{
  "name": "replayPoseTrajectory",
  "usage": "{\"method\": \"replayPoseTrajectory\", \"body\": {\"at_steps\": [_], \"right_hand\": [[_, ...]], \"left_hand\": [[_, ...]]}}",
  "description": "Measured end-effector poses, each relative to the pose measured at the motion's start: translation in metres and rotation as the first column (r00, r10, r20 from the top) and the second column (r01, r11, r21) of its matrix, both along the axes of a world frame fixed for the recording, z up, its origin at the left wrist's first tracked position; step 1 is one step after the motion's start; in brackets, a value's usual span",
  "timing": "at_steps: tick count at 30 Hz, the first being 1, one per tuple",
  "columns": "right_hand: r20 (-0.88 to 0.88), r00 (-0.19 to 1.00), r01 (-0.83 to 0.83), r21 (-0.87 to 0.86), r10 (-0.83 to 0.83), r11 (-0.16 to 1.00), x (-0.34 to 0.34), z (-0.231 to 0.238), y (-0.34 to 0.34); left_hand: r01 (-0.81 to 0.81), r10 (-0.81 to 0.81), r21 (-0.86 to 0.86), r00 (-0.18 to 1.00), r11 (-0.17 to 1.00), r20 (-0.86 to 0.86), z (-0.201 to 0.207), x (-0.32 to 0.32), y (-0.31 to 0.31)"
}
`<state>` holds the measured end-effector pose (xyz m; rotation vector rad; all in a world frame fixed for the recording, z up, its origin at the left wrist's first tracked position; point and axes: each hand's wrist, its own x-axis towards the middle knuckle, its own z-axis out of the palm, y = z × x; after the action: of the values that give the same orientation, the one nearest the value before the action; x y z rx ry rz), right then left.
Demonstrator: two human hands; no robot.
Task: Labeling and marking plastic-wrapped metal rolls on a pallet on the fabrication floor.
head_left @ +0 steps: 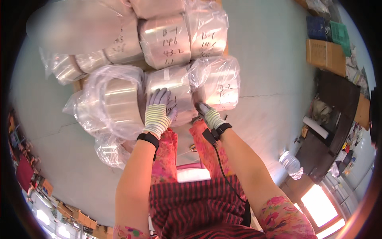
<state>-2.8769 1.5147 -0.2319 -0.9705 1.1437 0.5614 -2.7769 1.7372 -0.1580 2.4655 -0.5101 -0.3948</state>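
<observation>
A shiny silver roll (182,88) wrapped in clear plastic film lies in front of me, with dark handwriting on its side. My left hand (158,113), in a striped grey-and-white work glove, rests flat on this roll with fingers stretched and thumb apart. My right hand (209,114), gloved alike, reaches to the gap between that roll and a wrapped roll (223,81) on its right. Its fingers extend toward the gap and touch the near edge there; the fingertips are partly in shadow. Loose clear film (119,73) bunches over another silver roll (121,103) left of my left hand.
More wrapped rolls (165,30) are stacked behind. A smaller wrapped bundle (111,153) lies at the near left. Right of me are a large clear water bottle (289,161), a dark cabinet (338,95), a cardboard box (325,55) and a green crate (339,32). A cable (223,167) hangs from my right wrist.
</observation>
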Motion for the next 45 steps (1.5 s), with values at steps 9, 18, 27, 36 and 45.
{"method": "replayPoseTrajectory", "body": {"at_steps": [9,18,27,36,45], "right_hand": [[0.483,0.791,-0.438,0.02,0.375,0.899,-0.003,-0.127,0.035],[0.411,0.807,-0.211,-0.471,0.425,0.857,0.053,-0.158,0.058],[0.294,0.564,-0.092,-0.906,0.771,0.412,0.082,-0.182,0.073],[-0.2,0.478,-0.262,-0.962,0.855,-0.078,0.036,-0.229,0.077],[0.612,0.762,0.448,-0.263,-0.211,0.855,-0.039,-0.139,0.095]], "left_hand": [[0.186,-0.26,0.274,0.929,0.944,0.264,-0.057,0.01,-0.009],[0.2,-0.308,0.28,0.852,0.939,0.423,-0.054,0.003,-0.009],[0.096,-0.314,0.396,0.785,0.913,0.534,-0.059,-0.016,0.009],[0.334,-0.403,0.231,0.817,0.914,0.413,-0.036,-0.024,-0.084],[0.357,-0.574,0.875,0.81,0.326,-0.117,-0.038,0.003,-0.157]]}}
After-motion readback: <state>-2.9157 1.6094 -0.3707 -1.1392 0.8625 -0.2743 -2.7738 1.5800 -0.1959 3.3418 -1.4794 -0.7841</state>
